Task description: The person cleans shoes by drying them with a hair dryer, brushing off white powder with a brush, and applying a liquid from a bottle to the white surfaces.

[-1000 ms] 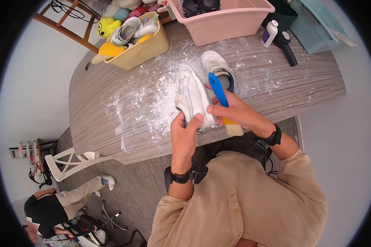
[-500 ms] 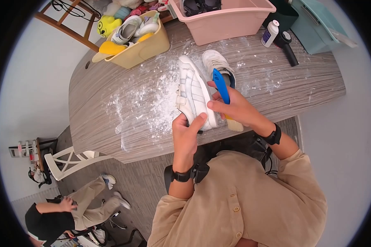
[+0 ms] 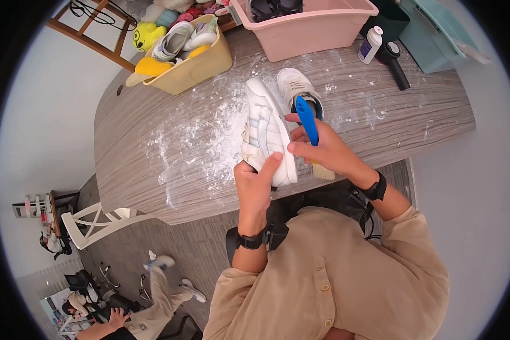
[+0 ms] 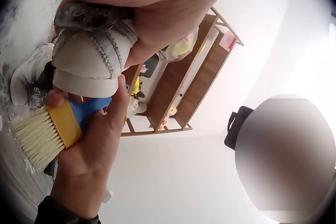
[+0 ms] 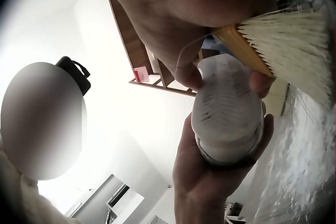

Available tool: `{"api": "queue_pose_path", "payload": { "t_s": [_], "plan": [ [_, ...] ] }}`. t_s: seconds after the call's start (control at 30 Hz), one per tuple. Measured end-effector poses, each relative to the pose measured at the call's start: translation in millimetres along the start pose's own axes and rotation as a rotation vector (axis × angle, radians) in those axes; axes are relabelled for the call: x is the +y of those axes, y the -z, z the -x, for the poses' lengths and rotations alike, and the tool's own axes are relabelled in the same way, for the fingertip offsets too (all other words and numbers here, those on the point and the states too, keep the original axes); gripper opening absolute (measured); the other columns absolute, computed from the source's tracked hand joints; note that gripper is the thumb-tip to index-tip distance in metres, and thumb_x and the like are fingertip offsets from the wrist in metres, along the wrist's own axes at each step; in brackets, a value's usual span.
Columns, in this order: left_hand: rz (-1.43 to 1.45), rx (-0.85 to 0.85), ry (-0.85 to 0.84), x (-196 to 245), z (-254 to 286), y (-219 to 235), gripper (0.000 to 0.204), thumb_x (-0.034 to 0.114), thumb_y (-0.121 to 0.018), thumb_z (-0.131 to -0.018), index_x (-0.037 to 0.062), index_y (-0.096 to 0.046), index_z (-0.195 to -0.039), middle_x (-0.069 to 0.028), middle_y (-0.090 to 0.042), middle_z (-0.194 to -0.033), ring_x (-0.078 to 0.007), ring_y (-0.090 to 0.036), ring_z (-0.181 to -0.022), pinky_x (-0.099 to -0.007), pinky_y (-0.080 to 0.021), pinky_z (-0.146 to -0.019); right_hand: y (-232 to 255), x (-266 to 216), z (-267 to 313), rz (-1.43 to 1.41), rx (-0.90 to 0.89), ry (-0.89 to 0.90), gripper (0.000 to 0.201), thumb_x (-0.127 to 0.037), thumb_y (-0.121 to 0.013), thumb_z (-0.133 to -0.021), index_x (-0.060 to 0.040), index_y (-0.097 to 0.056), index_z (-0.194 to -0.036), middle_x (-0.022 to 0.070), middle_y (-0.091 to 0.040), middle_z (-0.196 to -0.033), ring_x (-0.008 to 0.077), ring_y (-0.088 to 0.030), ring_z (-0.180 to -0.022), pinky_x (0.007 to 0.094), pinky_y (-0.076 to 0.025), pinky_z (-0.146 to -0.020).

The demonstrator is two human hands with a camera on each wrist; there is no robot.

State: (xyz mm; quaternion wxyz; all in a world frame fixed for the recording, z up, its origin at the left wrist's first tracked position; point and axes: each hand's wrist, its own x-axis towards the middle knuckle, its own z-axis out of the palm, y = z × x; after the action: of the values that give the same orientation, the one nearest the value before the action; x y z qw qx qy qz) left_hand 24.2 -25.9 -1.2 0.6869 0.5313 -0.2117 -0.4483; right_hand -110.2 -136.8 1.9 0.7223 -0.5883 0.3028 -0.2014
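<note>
Currently gripping the white shoe [image 3: 262, 127] with the left hand [image 3: 254, 186], holding the brush [image 3: 307, 120] and touching the sole [image 3: 288, 161] with the right hand [image 3: 330, 152], beyond which rests the second shoe [image 3: 293, 83].

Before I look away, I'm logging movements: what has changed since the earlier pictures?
The held shoe has shifted slightly away from its holder; the brush in the right hand has moved slightly right. The background person is lower in the head view. Still the same: the left hand's grip, the other shoe, the pink bin.
</note>
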Motion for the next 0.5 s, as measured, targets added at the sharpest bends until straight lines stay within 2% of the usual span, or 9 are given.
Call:
{"api": "queue_pose_path", "payload": {
  "t_s": [0.17, 0.27, 0.37, 0.47, 0.5],
  "plan": [
    [-0.097, -0.039, 0.0, -1.3, 5.8, 0.9, 0.02, 0.004, -0.069, -0.08, -0.0051, -0.066, -0.098, -0.0085, -0.067, -0.095, -0.0097, -0.06, -0.079, -0.0237, -0.048, -0.068, 3.0, -4.4, -4.3, 0.006, 0.085, 0.033, 0.065, -0.02, -0.07, -0.08, 0.0008, -0.039, -0.133, 0.0077, -0.059, -0.097, 0.0102, -0.056, -0.078, 0.0225, -0.046, -0.056],
    [-0.127, 0.002, -0.013, -6.0, 8.0, -0.4, 0.014, 0.007, -0.066, -0.083, -0.0035, -0.068, -0.092, -0.0047, -0.066, -0.089, -0.0082, -0.058, -0.079, -0.0238, -0.047, -0.071, 4.7, -1.9, -3.6, 0.031, 0.075, 0.035, 0.065, -0.019, -0.071, -0.079, 0.0014, -0.04, -0.133, 0.0092, -0.059, -0.1, 0.0114, -0.057, -0.083, 0.0235, -0.047, -0.061],
    [0.054, 0.061, -0.082, -25.2, 4.0, 28.9, 0.016, 0.013, -0.062, -0.087, -0.0029, -0.066, -0.089, -0.0033, -0.063, -0.087, -0.0098, -0.057, -0.083, -0.026, -0.045, -0.078, 7.6, 16.9, -5.7, 0.03, 0.145, 0.16, 0.07, -0.028, -0.077, -0.074, 0.0031, -0.045, -0.128, 0.0098, -0.059, -0.097, 0.0137, -0.056, -0.083, 0.0278, -0.048, -0.072],
    [-0.016, 0.139, -0.21, -24.1, -1.0, 54.5, 0.02, 0.016, -0.059, -0.09, -0.0028, -0.063, -0.094, -0.0053, -0.061, -0.09, -0.0145, -0.057, -0.088, -0.0294, -0.043, -0.086, 8.1, 10.2, -3.3, 0.006, 0.192, 0.161, 0.07, -0.026, -0.078, -0.073, 0.0044, -0.046, -0.127, 0.0089, -0.059, -0.096, 0.0135, -0.056, -0.084, 0.0284, -0.046, -0.077],
    [-0.051, 0.219, -0.119, -18.0, -0.6, 53.0, 0.034, 0.018, -0.061, -0.087, -0.0023, -0.055, -0.114, -0.0101, -0.058, -0.104, -0.021, -0.057, -0.097, -0.033, -0.041, -0.09, 7.9, 10.9, -3.8, 0.018, 0.184, 0.165, 0.07, -0.026, -0.078, -0.073, 0.0047, -0.046, -0.127, 0.0087, -0.059, -0.095, 0.0133, -0.056, -0.084, 0.0281, -0.046, -0.077]
  ]
}}
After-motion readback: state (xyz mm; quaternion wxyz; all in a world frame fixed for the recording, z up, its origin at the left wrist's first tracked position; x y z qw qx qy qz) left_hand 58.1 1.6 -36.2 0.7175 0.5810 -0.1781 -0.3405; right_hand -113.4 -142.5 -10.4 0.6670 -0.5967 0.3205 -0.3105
